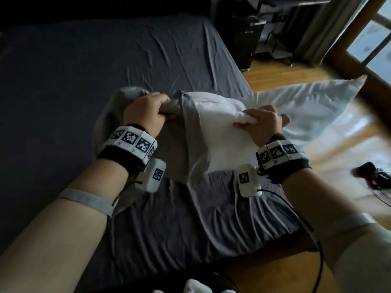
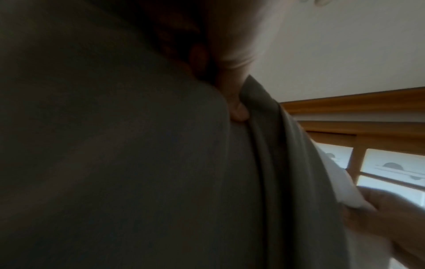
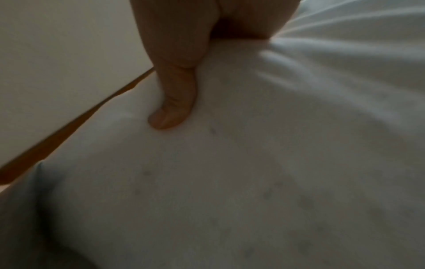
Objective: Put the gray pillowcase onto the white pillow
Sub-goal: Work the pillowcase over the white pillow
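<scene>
On the bed [image 1: 84, 66], near its right edge, the pillow [image 1: 296, 106] lies with its left end inside the pillowcase [image 1: 186, 140] and its right end overhanging the floor [image 1: 275, 81]. Left hand [image 1: 146, 113] grips the bunched rim of the pillowcase's opening; right hand [image 1: 264, 121] pinches a fold of the pillow (thumb pressed into the fabric, wrist view). Hands apart.

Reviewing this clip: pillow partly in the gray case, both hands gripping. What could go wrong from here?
1. The left hand holds the gray pillowcase by a bunched bit of its opening; if that grip slips, the opening could collapse.
2. The right hand only pinches a fold of the white pillow, so pushing may crumple it instead of feeding it in.
3. Much of the pillow overhangs the bed edge and could slide toward the floor.
</scene>
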